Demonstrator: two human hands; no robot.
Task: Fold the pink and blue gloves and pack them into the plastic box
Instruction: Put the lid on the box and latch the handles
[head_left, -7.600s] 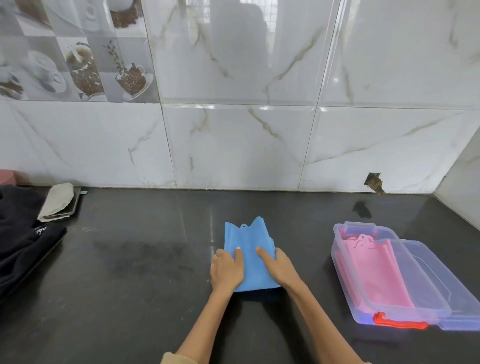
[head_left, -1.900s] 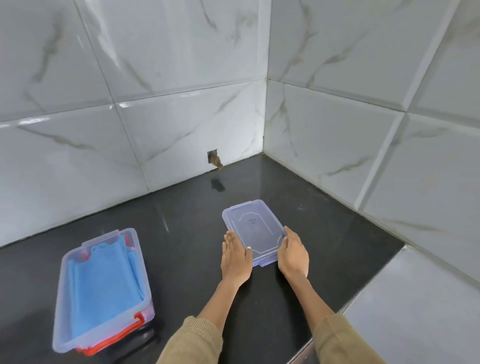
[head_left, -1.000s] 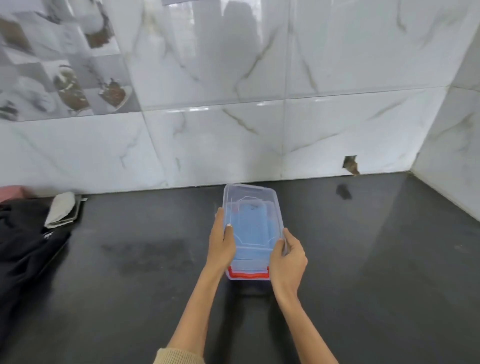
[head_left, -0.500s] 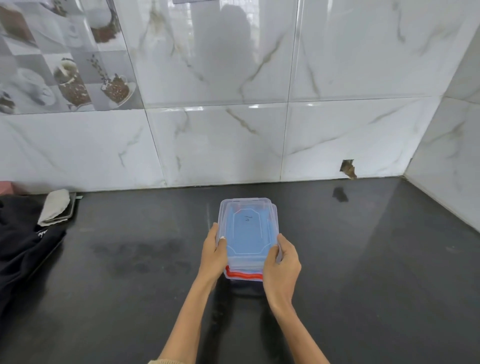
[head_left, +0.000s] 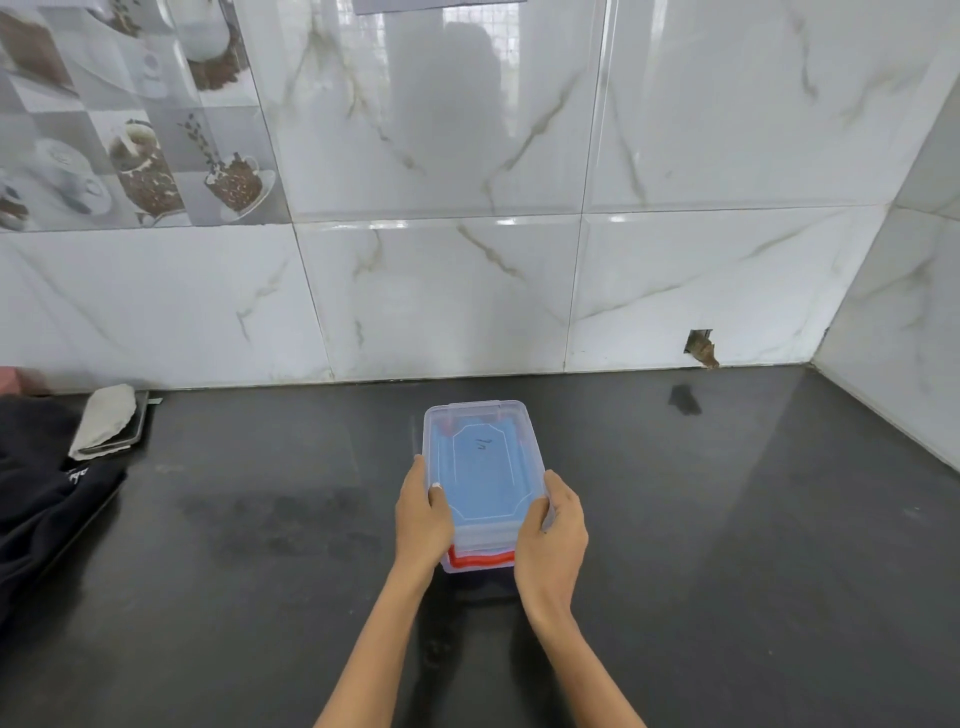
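A white marble-patterned tile wall (head_left: 519, 260) fills the upper half of the view, and every other thing can be placed from the plastic box (head_left: 480, 483) standing below it. Beneath the box spreads a dark, glossy counter (head_left: 727, 545), which meets the wall behind the box and a second tiled wall far to the box's right. Far to the left of the box, at the counter's edge, lies a heap of black cloth (head_left: 36, 499), and just behind that heap, near the wall, sits a folded grey-white rag (head_left: 104, 421) on a dark flat thing. Up and to the left of the box, the wall carries picture tiles (head_left: 140, 156) showing cups and coffee beans. To the right of the box and behind it, low on the wall, there is a small broken hole (head_left: 702, 349). The box itself rests on the counter with its clear lid (head_left: 480, 467) on top; a blue glove (head_left: 488, 478) shows through the lid, and a red latch (head_left: 480, 560) runs along the box's near end. The left hand (head_left: 422, 519) grips the box's near-left corner, thumb on the lid and fingers curled down its side. The right hand (head_left: 553, 535) clasps the near-right corner in the same way.
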